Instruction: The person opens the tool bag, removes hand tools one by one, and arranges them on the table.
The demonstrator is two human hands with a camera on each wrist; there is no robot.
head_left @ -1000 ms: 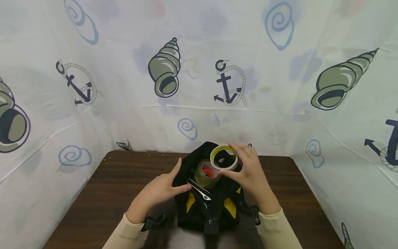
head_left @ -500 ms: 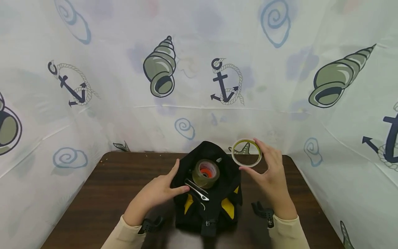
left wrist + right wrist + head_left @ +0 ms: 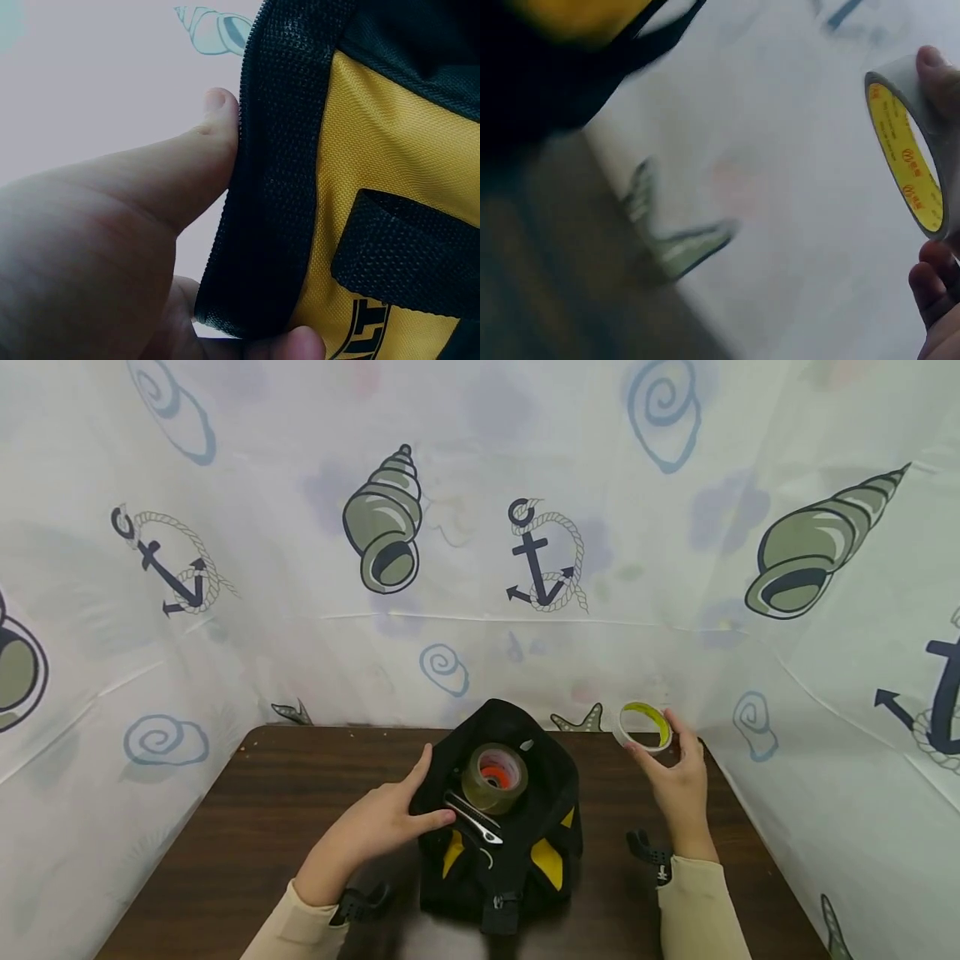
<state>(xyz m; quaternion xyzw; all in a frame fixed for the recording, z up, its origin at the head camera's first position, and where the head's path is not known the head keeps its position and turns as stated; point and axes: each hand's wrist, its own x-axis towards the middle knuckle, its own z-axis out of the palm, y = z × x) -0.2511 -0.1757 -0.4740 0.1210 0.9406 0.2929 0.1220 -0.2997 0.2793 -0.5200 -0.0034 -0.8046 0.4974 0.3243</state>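
Observation:
A black and yellow zippered tool bag (image 3: 555, 768) stands on the table with its top gaping. My left hand (image 3: 382, 822) holds the bag's left edge, and in the left wrist view the thumb lies along the zipper edge (image 3: 259, 172) with fingertips on the yellow side. Inside the bag shows a roll of clear brownish packing tape (image 3: 491, 781) with an orange core. Near my left thumb, a slim black and silver tool (image 3: 480, 822) lies in the opening. To the right, my right hand (image 3: 681, 777) pinches a white tape roll (image 3: 904, 154) with a yellow inner core, raised over the table's back right.
The dark wood table (image 3: 315, 777) reaches back to a white curtain (image 3: 480, 568) printed with shells and anchors. A black strap (image 3: 651, 852) hangs at the right wrist and another (image 3: 363, 902) at the left.
My right hand has carried the white tape roll from above the bag off to the right, turning it on the way. My left hand keeps its hold on the bag's edge.

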